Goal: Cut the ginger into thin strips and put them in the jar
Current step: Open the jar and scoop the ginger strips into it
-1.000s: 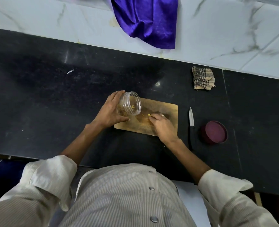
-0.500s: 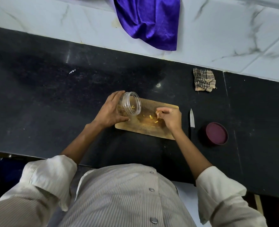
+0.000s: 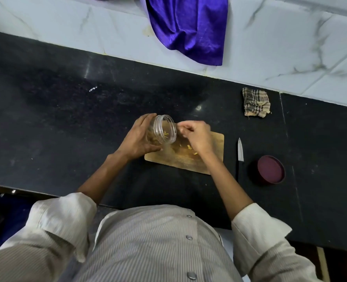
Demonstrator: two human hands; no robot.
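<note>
The black counter spans the view, backed by a white marbled wall. A purple cloth hangs over the wall's lower edge. The person's striped shirt fills the bottom of the view, sleeves rolled to the elbow.

A wooden board lies on the counter in front of the person. A checked rag sits near the wall, to the right of and behind the board. A maroon lid lies to the right of the board. A knife lies between the board and the lid, blade pointing away from the person.

The left hand grasps the clear jar, fingers wrapped round its body. The jar is tilted over the board's left end, its mouth facing right. Ginger strips show inside it.

The right hand is at the jar's mouth, fingers bunched together. Whether they pinch any ginger cannot be told. Loose ginger pieces lie on the board below this hand.

No label or writing can be read on any item.
</note>
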